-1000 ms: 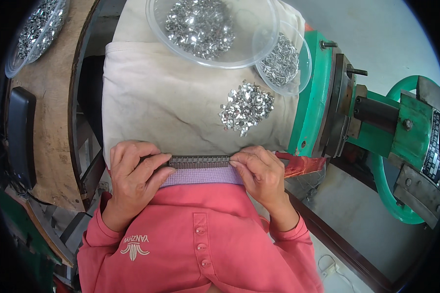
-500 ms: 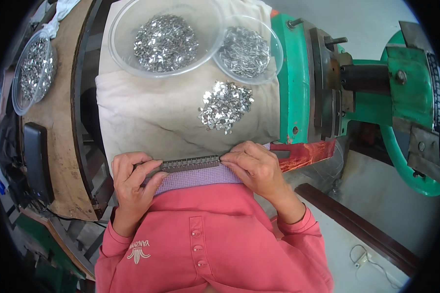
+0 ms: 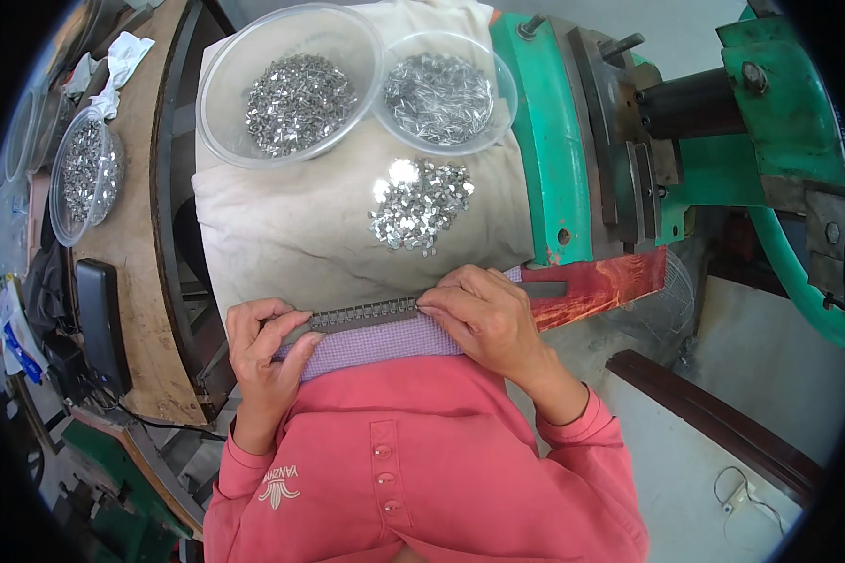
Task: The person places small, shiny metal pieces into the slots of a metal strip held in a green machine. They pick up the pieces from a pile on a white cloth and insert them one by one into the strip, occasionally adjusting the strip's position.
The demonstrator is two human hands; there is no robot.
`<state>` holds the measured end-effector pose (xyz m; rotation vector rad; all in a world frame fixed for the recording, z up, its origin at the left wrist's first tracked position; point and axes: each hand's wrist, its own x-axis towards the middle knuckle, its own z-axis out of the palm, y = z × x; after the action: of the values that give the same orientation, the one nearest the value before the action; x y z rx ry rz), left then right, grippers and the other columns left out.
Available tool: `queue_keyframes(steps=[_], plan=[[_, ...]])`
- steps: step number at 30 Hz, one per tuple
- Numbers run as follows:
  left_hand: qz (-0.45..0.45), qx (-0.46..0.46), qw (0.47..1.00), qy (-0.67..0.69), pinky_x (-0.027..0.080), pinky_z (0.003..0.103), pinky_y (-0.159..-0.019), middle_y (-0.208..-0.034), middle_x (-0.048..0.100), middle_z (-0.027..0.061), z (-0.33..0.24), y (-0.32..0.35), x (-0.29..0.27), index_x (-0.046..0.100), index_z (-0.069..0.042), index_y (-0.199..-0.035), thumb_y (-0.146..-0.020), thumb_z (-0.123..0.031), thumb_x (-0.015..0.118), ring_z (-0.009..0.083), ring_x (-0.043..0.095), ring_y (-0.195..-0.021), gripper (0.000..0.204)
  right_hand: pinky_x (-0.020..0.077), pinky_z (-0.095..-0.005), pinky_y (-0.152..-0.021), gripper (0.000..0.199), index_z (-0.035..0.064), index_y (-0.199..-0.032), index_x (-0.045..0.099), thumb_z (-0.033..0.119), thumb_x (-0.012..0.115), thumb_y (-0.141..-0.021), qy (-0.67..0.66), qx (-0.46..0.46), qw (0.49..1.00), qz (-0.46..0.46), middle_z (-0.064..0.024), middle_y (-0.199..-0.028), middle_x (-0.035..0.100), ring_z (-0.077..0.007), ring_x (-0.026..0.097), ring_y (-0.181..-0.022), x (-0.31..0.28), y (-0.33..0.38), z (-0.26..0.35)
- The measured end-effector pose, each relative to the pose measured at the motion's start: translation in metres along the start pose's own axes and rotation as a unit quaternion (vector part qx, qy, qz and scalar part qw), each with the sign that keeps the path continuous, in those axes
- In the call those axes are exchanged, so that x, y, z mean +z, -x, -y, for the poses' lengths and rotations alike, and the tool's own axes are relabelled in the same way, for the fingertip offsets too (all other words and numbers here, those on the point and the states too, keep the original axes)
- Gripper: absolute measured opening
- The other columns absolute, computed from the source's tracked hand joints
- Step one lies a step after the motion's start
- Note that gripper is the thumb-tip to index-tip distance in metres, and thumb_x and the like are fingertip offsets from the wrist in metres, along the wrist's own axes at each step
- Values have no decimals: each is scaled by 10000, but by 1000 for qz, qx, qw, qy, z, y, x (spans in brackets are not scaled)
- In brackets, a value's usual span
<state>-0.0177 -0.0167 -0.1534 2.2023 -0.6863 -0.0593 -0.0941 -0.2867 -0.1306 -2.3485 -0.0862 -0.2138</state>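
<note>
A long dark metal bar with a row of slots along it (image 3: pixel 366 315) lies crosswise in front of me, at the cloth's near edge. My left hand (image 3: pixel 268 347) grips its left end between thumb and fingers. At its right end, my right hand (image 3: pixel 483 319) is closed in a pinch; any small part between those fingertips is hidden. Beneath the bar is a purple woven cloth (image 3: pixel 376 347). Beyond it, a loose pile of small shiny metal pieces (image 3: pixel 422 205) rests on the beige cloth (image 3: pixel 282 225).
Two clear plastic bowls stand at the back: a large one (image 3: pixel 218 113) with small metal parts and a smaller one (image 3: pixel 509 94) with thin metal pins. A green machine (image 3: pixel 549 159) stands at right. On the wooden table (image 3: pixel 150 310) at left are another bowl (image 3: pixel 56 202) and a black case (image 3: pixel 101 324).
The view has shifted slightly, moving the bowls and machine within it. Both hands stay at the bar's ends, with the right fingertips still pinched there.
</note>
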Motion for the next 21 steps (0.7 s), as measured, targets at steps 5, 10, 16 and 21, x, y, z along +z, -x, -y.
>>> queue_keyframes(steps=[5,10,16,21], plan=[[-6,-3,1000,4,436,373,-789,-952,626,94,0,0,1,734,-41,-956,-646,-79,849,275,544,-924,333,488,-360,-683,158,79,-914,711,45,774,-773,-4,1,1000,4,-52,-848,627,-241,649,-771,-1,0,-1],[-4,-2,1000,6,437,372,-789,-953,631,97,-1,-1,1,736,-34,-950,-644,-66,845,277,544,-923,327,499,-368,-689,146,78,-914,722,50,769,-779,-13,5,1000,7,-54,-847,628,-249,651,-769,-1,0,-3],[-5,0,1000,4,437,371,-789,-955,632,95,-2,-1,1,736,-34,-948,-645,-60,842,274,544,-921,321,504,-371,-692,114,70,-894,729,58,763,-786,-13,30,999,21,-57,-840,624,-253,651,-767,-3,-4,3],[-6,-1,1000,12,437,369,-792,-957,631,94,-1,-1,1,736,-39,-953,-650,-57,841,274,544,-922,321,506,-357,-650,118,63,-912,749,63,773,-796,-28,38,999,25,-63,-836,645,-250,652,-755,-3,-4,1]])
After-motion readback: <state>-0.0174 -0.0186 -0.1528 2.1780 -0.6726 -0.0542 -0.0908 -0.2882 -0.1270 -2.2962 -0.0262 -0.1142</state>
